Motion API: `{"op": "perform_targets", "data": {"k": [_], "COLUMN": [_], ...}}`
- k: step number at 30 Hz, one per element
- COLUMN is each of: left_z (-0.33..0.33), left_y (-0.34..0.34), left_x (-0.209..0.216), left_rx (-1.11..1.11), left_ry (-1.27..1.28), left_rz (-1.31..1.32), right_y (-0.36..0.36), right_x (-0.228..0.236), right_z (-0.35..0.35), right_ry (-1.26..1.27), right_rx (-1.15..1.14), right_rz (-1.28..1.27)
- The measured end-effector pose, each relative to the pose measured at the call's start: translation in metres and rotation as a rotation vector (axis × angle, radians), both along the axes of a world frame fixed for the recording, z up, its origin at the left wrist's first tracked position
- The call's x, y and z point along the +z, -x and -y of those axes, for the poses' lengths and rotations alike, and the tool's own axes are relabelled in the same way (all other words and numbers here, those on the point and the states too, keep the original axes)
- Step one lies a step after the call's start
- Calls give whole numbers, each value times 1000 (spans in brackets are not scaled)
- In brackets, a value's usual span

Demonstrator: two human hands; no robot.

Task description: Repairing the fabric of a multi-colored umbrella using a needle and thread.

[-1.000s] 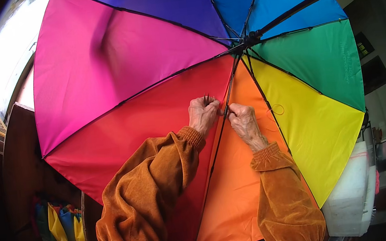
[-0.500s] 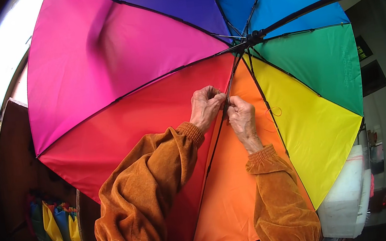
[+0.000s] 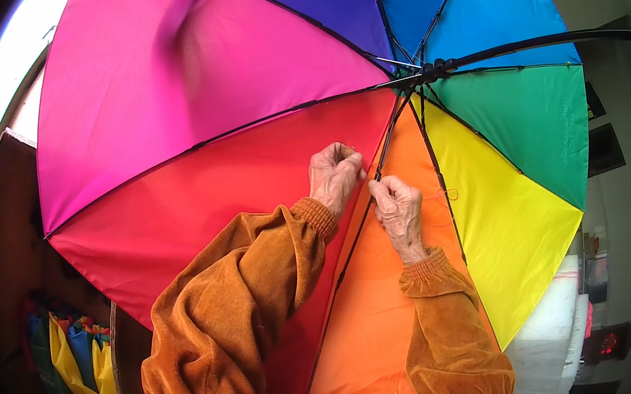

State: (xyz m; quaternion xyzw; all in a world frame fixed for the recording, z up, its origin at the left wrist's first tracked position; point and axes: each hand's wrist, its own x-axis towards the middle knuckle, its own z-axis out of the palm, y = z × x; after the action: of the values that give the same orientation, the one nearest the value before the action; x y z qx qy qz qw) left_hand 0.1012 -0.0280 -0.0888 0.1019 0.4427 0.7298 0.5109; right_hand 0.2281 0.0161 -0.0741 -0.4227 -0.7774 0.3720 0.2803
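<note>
An opened rainbow umbrella (image 3: 195, 176) fills most of the view, its inner side with black ribs facing me. Over the red panel, my left hand (image 3: 337, 177) is closed in a pinch, slightly left of the rib between the red and orange panels. What its fingertips hold is too small to make out. My right hand (image 3: 399, 214), over the orange panel, pinches at that black rib (image 3: 356, 249). A thin orange thread (image 3: 451, 194) loops beside the neighbouring rib, to the right of this hand.
The black umbrella shaft (image 3: 549, 45) reaches from the hub to the upper right. Folded colourful fabric (image 3: 76, 368) lies at the lower left, by a dark brown board (image 3: 9, 234). A white wrapped bundle (image 3: 546, 342) stands at the lower right.
My left hand has come slightly away from the rib, and my right hand has moved a little down along it. The umbrella's hub and shaft have shifted right and down in view.
</note>
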Motion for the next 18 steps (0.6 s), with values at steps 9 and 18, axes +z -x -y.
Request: {"op": "perform_targets", "data": {"k": [9, 18], "left_z": [-1, 2], "left_y": [-2, -1], "left_x": [-6, -7], "left_rx": [27, 21], "left_ry": [44, -6], "left_rz": [-47, -90], "right_y": [3, 1], "right_x": [10, 2], "right_z": [7, 2], "right_ry": [162, 138], "right_rx": [9, 43], "right_rz": [-73, -43]}}
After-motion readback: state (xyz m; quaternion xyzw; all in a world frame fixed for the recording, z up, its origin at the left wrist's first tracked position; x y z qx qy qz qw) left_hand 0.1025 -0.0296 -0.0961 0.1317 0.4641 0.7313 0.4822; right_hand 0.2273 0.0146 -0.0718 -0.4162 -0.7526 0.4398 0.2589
